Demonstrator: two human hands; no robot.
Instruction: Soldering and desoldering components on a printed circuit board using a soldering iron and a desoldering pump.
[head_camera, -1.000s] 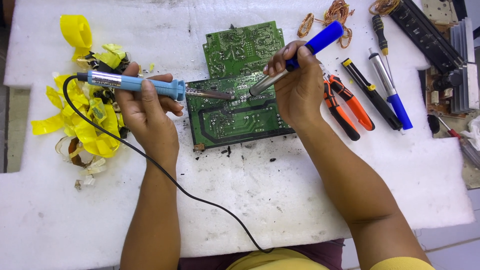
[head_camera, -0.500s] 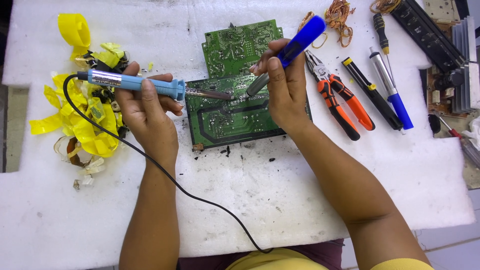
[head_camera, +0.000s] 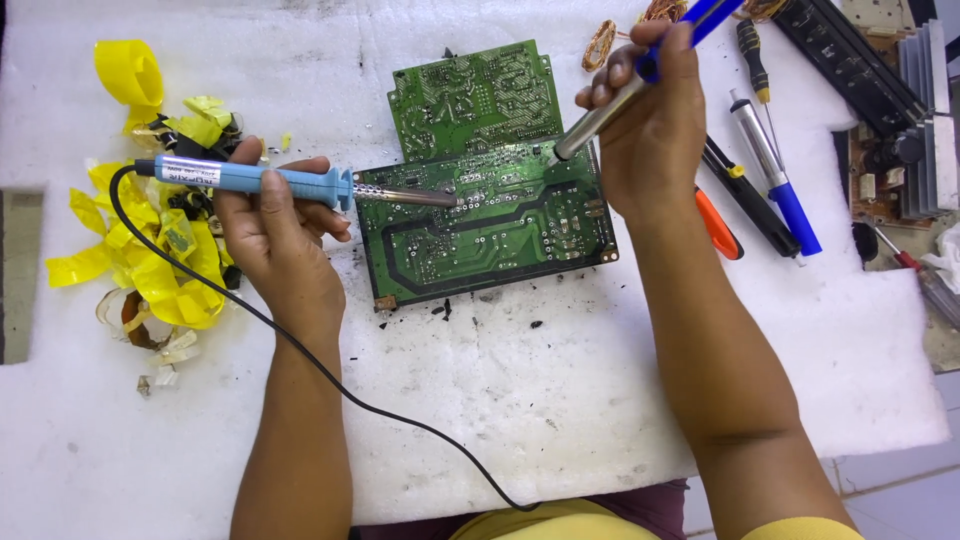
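Two hands (head_camera: 275, 235) work: the left grips a soldering iron (head_camera: 300, 183) on the circuit board (head_camera: 485, 225); the right (head_camera: 655, 125) clenches a desoldering pump (head_camera: 640, 85) (keeping its nozzle near the heated joint seems wise).

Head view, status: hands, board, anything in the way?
Left hand grips blue soldering iron, tip on green circuit board. Right hand holds desoldering pump at the board's top edge. Nothing blocks.
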